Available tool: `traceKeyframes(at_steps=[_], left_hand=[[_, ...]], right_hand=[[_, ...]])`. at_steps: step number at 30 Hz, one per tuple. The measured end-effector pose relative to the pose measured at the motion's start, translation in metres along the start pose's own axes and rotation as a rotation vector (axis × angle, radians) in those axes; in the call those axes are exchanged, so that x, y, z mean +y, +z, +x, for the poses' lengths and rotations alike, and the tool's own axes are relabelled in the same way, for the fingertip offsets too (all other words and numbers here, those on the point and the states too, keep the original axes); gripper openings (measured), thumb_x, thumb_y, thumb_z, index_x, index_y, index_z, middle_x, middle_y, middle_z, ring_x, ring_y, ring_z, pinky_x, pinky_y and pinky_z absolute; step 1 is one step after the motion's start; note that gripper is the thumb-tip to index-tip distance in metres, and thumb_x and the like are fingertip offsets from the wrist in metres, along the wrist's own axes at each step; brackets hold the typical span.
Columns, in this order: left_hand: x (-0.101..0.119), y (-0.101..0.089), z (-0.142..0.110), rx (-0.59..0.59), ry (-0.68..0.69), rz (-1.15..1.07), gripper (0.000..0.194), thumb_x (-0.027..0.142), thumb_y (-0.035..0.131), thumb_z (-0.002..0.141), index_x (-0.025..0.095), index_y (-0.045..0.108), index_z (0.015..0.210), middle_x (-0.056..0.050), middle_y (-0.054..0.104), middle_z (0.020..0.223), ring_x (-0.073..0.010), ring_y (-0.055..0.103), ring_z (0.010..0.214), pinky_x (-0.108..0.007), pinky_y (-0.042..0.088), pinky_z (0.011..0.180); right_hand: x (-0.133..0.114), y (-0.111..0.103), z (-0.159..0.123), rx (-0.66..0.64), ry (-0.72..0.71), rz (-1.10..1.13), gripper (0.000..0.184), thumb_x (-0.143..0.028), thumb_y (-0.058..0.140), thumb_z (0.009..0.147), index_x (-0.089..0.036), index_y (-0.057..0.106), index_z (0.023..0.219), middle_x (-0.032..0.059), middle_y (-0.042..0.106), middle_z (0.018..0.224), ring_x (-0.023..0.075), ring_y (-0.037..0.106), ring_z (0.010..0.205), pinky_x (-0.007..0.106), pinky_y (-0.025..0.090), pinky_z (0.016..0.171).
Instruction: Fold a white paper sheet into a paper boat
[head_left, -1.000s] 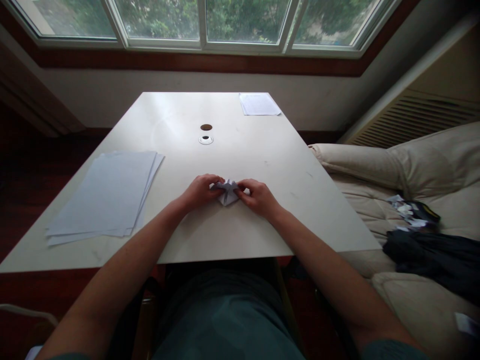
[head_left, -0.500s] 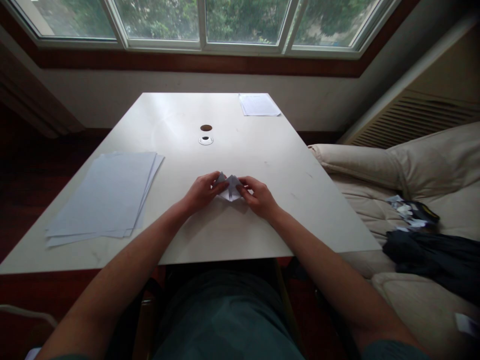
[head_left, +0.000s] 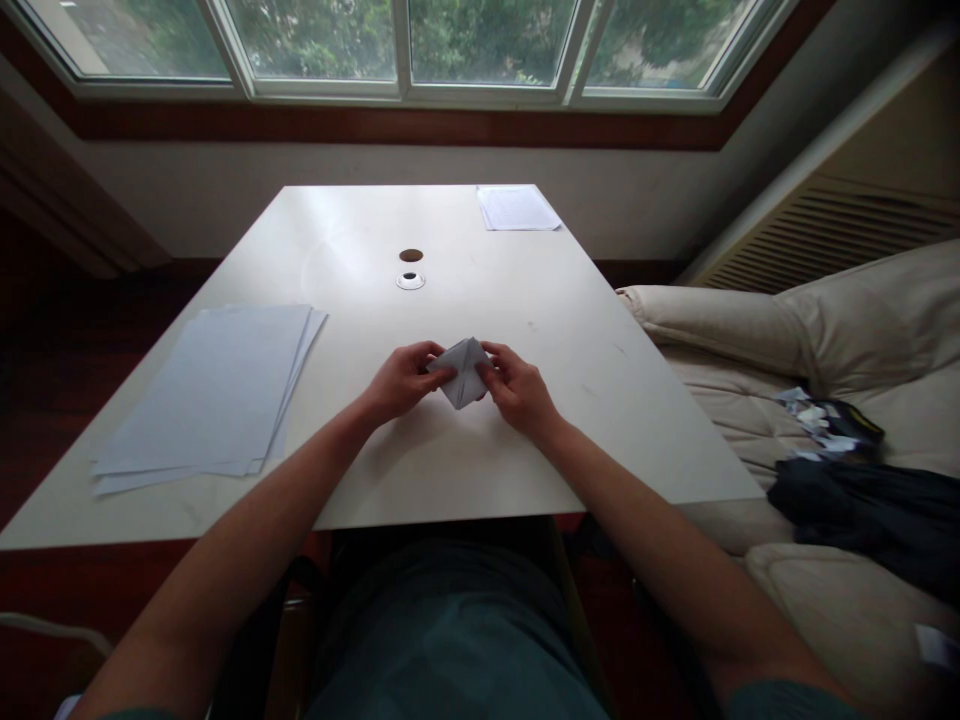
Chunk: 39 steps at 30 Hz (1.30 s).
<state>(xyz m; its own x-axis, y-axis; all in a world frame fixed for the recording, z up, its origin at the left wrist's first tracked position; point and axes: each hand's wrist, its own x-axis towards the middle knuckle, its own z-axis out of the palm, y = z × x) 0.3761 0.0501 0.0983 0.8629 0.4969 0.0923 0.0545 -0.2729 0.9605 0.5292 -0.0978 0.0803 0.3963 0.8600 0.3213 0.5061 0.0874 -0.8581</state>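
Observation:
A folded piece of white paper (head_left: 462, 373), pointed and roughly diamond-shaped, is held a little above the white table (head_left: 480, 470) near its front. My left hand (head_left: 403, 382) grips its left corner between fingers and thumb. My right hand (head_left: 514, 388) pinches its right side. Part of the paper's edges lie hidden under my fingers. To the left of my left hand lies a stack of blank white paper sheets (head_left: 210, 390), slightly fanned and out of reach of neither hand's fingers.
A thin paper sheet pile (head_left: 516, 208) lies at the table's far edge, and a round grommet hole (head_left: 410, 281) and a brown round hole cover (head_left: 410, 255) sit mid-table. A cream sofa (head_left: 750, 340) at right holds dark cloth (head_left: 862, 515) and paper scraps (head_left: 825, 425).
The folded paper has opened out and turned into a fuller diamond shape, lifted slightly. Both hands have shifted their grip on it and moved a little apart.

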Motion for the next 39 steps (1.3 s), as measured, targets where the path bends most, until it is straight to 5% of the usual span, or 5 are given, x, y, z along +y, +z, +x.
traceKeyframes(at_steps=[4,13,23,31,39], left_hand=[[0.002,0.001,-0.001,-0.004,-0.043,-0.039,0.039,0.041,0.074,0.077,0.016,0.059,0.102,-0.001,0.064,0.069,-0.0094,0.049,0.054,-0.022,0.035,0.050],[-0.006,0.002,0.000,-0.037,-0.132,0.045,0.034,0.042,0.067,0.083,0.022,0.047,0.102,0.006,0.056,0.060,-0.0076,0.041,0.045,-0.020,0.027,0.044],[-0.021,-0.004,0.003,0.073,0.256,0.768,0.014,0.033,0.070,0.081,0.020,0.069,0.086,-0.008,0.060,0.109,-0.0221,0.058,0.093,-0.037,0.048,0.084],[-0.015,-0.012,0.000,-0.188,0.418,0.713,0.012,0.021,0.063,0.086,0.019,0.073,0.082,-0.007,0.069,0.090,-0.0192,0.060,0.086,-0.032,0.049,0.082],[-0.004,-0.019,-0.005,-0.260,0.410,0.690,0.009,0.022,0.067,0.082,0.020,0.075,0.087,-0.007,0.071,0.097,-0.0193,0.063,0.091,-0.032,0.049,0.086]], right_hand=[[0.000,0.003,-0.001,-0.010,0.060,0.081,0.047,-0.049,0.051,0.094,-0.028,0.039,0.135,-0.0022,0.064,0.077,0.0129,0.057,0.051,0.027,0.047,0.053],[0.000,0.000,-0.001,-0.020,-0.018,-0.397,0.019,-0.038,0.051,0.094,-0.026,0.056,0.108,-0.0031,0.054,0.067,0.0143,0.050,0.059,0.025,0.037,0.059],[0.006,-0.004,0.001,-0.089,-0.114,-0.623,0.023,-0.042,0.058,0.092,-0.024,0.072,0.099,0.0075,0.063,0.093,0.0239,0.054,0.096,0.036,0.046,0.088],[0.009,-0.009,-0.001,-0.174,-0.208,-0.541,0.025,-0.037,0.065,0.088,-0.025,0.075,0.107,0.0058,0.068,0.100,0.0237,0.054,0.100,0.038,0.047,0.094],[0.009,-0.014,-0.001,-0.181,-0.210,-0.511,0.019,-0.032,0.070,0.084,-0.022,0.074,0.099,0.0052,0.071,0.098,0.0245,0.055,0.101,0.039,0.048,0.093]])
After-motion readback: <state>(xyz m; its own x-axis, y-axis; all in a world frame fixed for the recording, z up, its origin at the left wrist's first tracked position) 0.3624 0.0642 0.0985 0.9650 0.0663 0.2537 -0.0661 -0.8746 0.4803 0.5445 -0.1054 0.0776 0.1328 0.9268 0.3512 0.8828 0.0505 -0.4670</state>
